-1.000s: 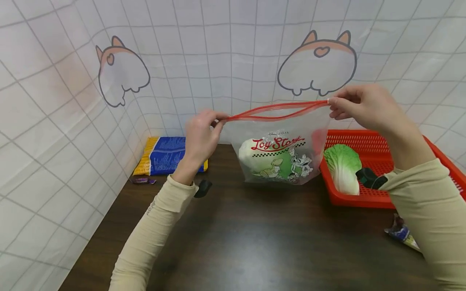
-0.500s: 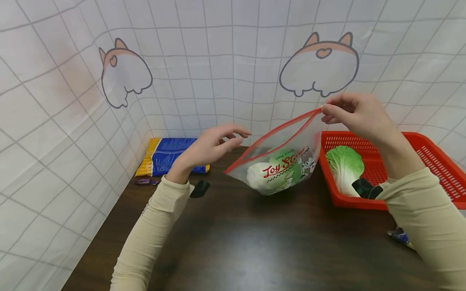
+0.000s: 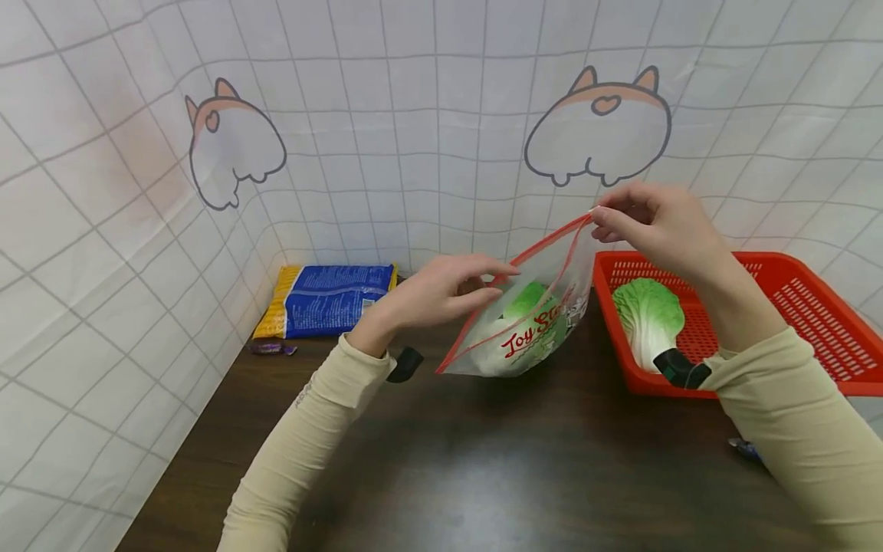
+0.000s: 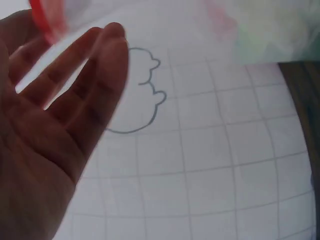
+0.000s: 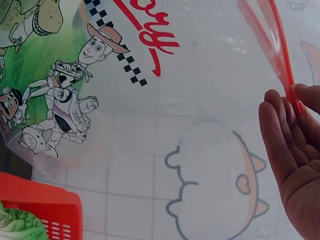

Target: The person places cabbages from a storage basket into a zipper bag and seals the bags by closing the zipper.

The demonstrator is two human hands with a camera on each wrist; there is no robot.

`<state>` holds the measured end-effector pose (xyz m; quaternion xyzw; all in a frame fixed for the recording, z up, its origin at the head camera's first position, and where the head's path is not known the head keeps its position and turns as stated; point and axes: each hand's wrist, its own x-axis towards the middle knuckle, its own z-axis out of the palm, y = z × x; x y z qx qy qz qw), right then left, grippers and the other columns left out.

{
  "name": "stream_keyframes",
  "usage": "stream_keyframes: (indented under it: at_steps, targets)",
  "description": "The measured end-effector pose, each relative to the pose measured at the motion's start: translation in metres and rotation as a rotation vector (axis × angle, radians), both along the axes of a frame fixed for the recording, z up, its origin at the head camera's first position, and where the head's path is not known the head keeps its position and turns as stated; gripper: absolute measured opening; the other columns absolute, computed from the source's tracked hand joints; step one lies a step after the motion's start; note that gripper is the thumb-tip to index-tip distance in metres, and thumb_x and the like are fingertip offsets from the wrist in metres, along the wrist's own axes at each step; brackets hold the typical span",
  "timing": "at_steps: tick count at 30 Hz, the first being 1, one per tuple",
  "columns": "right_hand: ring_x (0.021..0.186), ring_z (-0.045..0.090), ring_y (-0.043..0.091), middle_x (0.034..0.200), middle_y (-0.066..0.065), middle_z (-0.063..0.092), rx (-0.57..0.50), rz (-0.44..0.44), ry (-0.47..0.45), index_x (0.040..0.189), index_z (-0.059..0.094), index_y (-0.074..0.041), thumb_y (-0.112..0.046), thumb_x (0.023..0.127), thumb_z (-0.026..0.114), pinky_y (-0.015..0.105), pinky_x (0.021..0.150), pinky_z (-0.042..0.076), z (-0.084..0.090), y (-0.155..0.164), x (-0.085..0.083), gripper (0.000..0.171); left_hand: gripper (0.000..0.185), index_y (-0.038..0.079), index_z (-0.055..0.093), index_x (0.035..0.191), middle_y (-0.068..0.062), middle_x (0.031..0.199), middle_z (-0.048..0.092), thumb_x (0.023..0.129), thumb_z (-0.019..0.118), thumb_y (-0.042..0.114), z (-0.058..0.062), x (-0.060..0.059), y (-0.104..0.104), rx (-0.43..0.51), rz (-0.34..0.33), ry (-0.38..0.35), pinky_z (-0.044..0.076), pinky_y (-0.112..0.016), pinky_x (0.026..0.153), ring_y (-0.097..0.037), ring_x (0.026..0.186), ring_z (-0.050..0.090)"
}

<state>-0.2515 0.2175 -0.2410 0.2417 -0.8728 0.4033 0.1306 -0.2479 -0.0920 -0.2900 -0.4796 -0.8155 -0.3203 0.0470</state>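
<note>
Dark wooden table (image 3: 497,475), tiled backdrop behind. Red basket (image 3: 814,307) at right holds a napa cabbage (image 3: 648,318). Blue and yellow packet (image 3: 324,299) lies flat at back left. Printed zip bag (image 3: 531,322), red-rimmed, hangs tilted with its bottom on the table just left of the basket, a second cabbage (image 3: 524,303) inside. Right hand (image 3: 655,226) pinches the bag's upper corner. Left hand (image 3: 441,291), fingers straight and spread, reaches at the bag's mouth.

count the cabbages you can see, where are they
2. One cabbage sits inside the zip bag, whose top corner the right hand pinches. The other cabbage lies in the red basket. The bag and arms may hide more.
</note>
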Motion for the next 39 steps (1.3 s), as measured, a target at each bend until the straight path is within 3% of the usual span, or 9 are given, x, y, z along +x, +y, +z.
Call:
stream_keyframes:
  at_steps: [3,7,11,16,21,24,28,34,39]
  targets:
    - [0.077,0.067,0.001,0.098,0.016,0.070,0.002,0.015,0.026,0.122,0.062,-0.003,-0.017,0.097,0.062,0.010,0.072,0.049,-0.005,-0.003,0.003,0.029,0.033,0.011,0.062,0.131,0.001,0.117,0.068,0.098,0.056,0.010,-0.006,0.000,0.005,0.062,0.047,-0.020,0.052,-0.024,0.069,-0.004,0.084,0.065]
    - [0.073,0.066,0.002,0.094,0.008,0.070,0.145,0.075,0.169,0.134,0.055,-0.007,-0.013,0.095,0.064,0.012,0.065,0.049,-0.013,-0.008,0.011,0.040,0.031,0.009,0.063,0.128,-0.002,0.113,0.070,0.099,0.054,0.005,-0.012,0.000,0.011,0.171,0.116,-0.027,0.050,-0.025,0.056,-0.003,0.074,0.064]
    - [0.065,0.060,0.004,0.083,-0.005,0.069,0.320,0.166,0.334,0.130,0.060,-0.012,-0.008,0.091,0.068,0.020,0.061,0.049,-0.016,-0.010,0.022,0.040,0.031,0.009,0.063,0.127,-0.001,0.113,0.070,0.099,0.053,0.005,-0.014,0.001,0.014,0.243,0.188,-0.090,0.050,-0.027,0.051,-0.005,0.065,0.063]
    - [0.067,0.054,0.000,0.082,-0.014,0.064,0.426,0.224,0.406,0.126,0.064,-0.018,-0.006,0.086,0.072,0.026,0.063,0.049,-0.016,-0.006,0.036,0.043,0.034,0.010,0.062,0.129,-0.004,0.114,0.069,0.099,0.050,0.004,-0.014,0.002,0.016,0.306,0.256,-0.166,0.054,-0.030,0.053,-0.009,0.064,0.064]
    - [0.075,0.053,-0.002,0.094,-0.017,0.063,0.518,0.343,0.328,0.125,0.064,-0.022,-0.009,0.086,0.073,0.024,0.065,0.049,-0.021,-0.003,0.048,0.042,0.036,0.008,0.060,0.132,-0.005,0.116,0.069,0.098,0.050,0.003,-0.014,0.002,0.017,0.335,0.289,-0.179,0.055,-0.028,0.054,-0.010,0.064,0.064]
    - [0.075,0.053,-0.003,0.097,-0.018,0.064,0.585,0.350,0.244,0.124,0.065,-0.022,-0.017,0.089,0.072,0.024,0.066,0.049,-0.025,-0.005,0.055,0.035,0.035,0.007,0.060,0.132,-0.005,0.116,0.069,0.098,0.050,0.003,-0.014,0.001,0.017,0.329,0.295,-0.170,0.055,-0.027,0.054,-0.009,0.064,0.064]
    - [0.079,0.056,0.002,0.100,-0.016,0.064,0.630,0.313,0.223,0.118,0.067,-0.020,-0.023,0.089,0.072,0.028,0.070,0.050,-0.030,-0.004,0.057,0.029,0.034,0.008,0.060,0.131,-0.004,0.115,0.069,0.098,0.051,0.004,-0.013,0.000,0.017,0.322,0.294,-0.153,0.054,-0.027,0.053,-0.008,0.064,0.064]
    - [0.081,0.057,0.004,0.092,-0.015,0.063,0.566,0.267,0.325,0.099,0.071,-0.020,-0.016,0.084,0.076,0.029,0.071,0.051,-0.032,-0.003,0.054,0.016,0.033,0.010,0.062,0.131,0.001,0.114,0.070,0.099,0.052,0.007,-0.010,0.001,0.016,0.292,0.308,-0.088,0.042,-0.026,0.045,-0.007,0.060,0.060]
    - [0.067,0.049,-0.001,0.074,-0.016,0.058,0.257,0.173,0.426,0.084,0.070,-0.020,-0.004,0.080,0.078,0.017,0.061,0.041,-0.021,-0.004,0.059,0.018,0.033,0.016,0.061,0.133,0.006,0.116,0.068,0.102,0.050,0.014,0.002,0.009,0.007,0.359,0.290,-0.164,0.043,-0.028,0.046,-0.014,0.054,0.056]
